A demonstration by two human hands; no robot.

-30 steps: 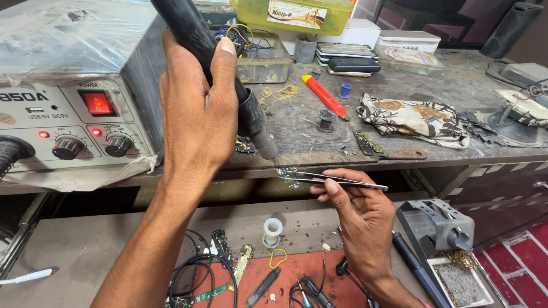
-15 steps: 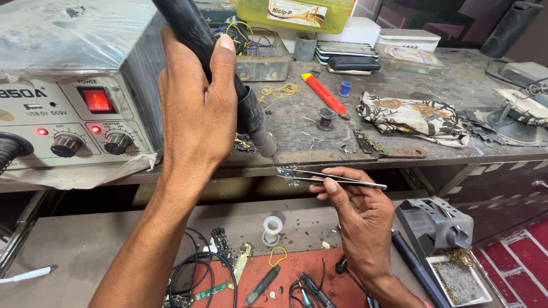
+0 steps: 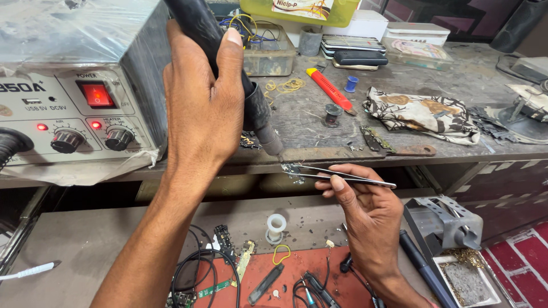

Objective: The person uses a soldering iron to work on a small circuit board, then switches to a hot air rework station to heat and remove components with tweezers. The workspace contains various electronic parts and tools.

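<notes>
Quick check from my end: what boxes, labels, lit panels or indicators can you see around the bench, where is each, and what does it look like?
Rework station front panel: far left, grey, printed labels, lit red square switch, two red lamps, two black knobs.
Yellow-green box: back centre, paper label on front.
White boxes: back, right of centre, flat, stacked.
Clear plastic box: under the yellow one, holding wires.
No screens visible.
</notes>
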